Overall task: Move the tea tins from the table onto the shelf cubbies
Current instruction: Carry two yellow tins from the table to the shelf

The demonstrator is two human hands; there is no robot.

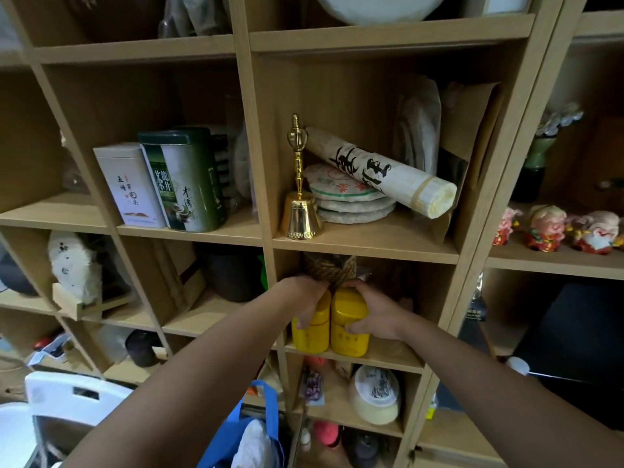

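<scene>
My two forearms reach up and forward into the wooden shelf unit [266,238]. Below them, nearest to me, a blue bag [260,420] hangs open, with a white plastic stool [67,393] to its left.

My left hand [305,300] wraps the left yellow tea tin [312,336], fingers [302,322] curled down over its side and lid. My right hand [373,314] grips the right yellow tea tin [349,324], thumb across its front and the other fingers bent over the lid from the right. Both tins stand upright, touching side by side, on the board of the cubby just below the brass bell, near its front edge. Behind them in the same cubby sits something bound in coiled rope [329,268], mostly hidden.

In the cubby under the tins lies a round white tea cake [374,393] tilted on its edge.

One level up, the brass hand bell [299,211] stands at the front left of its cubby, beside a stack of wrapped tea cakes [351,201] with a calligraphy-printed bamboo-wrapped roll [381,170] lying slanted across them. In the cubby to the left, a white tea tin [130,187] and a green Longjing tea tin [189,180] stand upright, touching.

Far right, small painted figurines [570,229] line another shelf.
</scene>
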